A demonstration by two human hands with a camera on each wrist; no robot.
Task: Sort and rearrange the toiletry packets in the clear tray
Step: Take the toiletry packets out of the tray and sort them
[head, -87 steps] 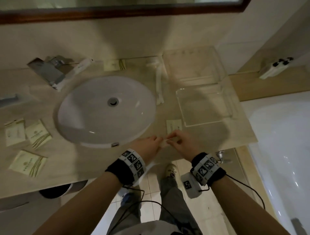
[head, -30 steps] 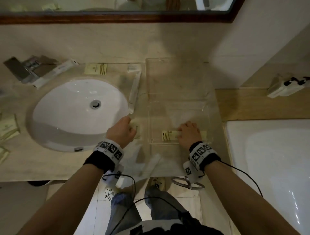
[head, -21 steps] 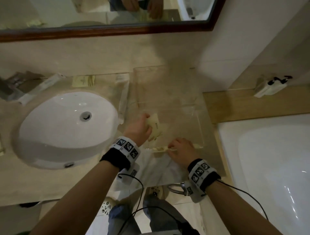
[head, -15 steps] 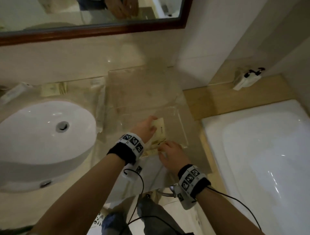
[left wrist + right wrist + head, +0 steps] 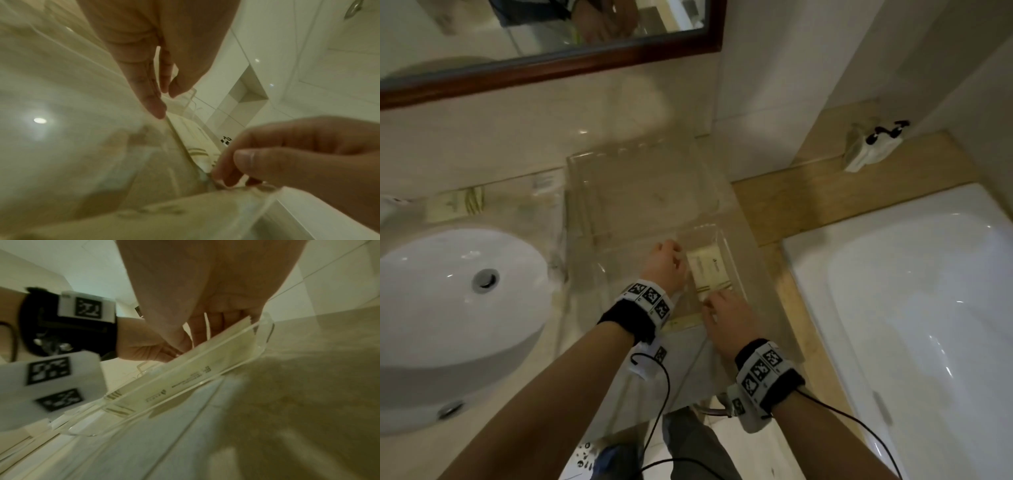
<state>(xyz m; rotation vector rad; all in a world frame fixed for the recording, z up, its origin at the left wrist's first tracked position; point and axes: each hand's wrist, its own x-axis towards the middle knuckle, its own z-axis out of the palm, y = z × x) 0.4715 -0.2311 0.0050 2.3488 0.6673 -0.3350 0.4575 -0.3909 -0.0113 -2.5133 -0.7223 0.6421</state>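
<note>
In the clear tray [image 5: 736, 260], at its 3 o'clock wall, a cream packet [image 5: 709, 270] lies flat. The left hand [image 5: 666, 262] sits at the packet's 9 o'clock, fingers nearly straight and relaxed, tips touching its long edge. The right hand [image 5: 726, 317] at 6 o'clock has curled fingers [image 5: 228, 170] on the striped near end; whether they pinch it I cannot tell.

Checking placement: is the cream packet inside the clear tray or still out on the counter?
Inside. The packet lies within the tray's walls, both hands at its edges.
</note>
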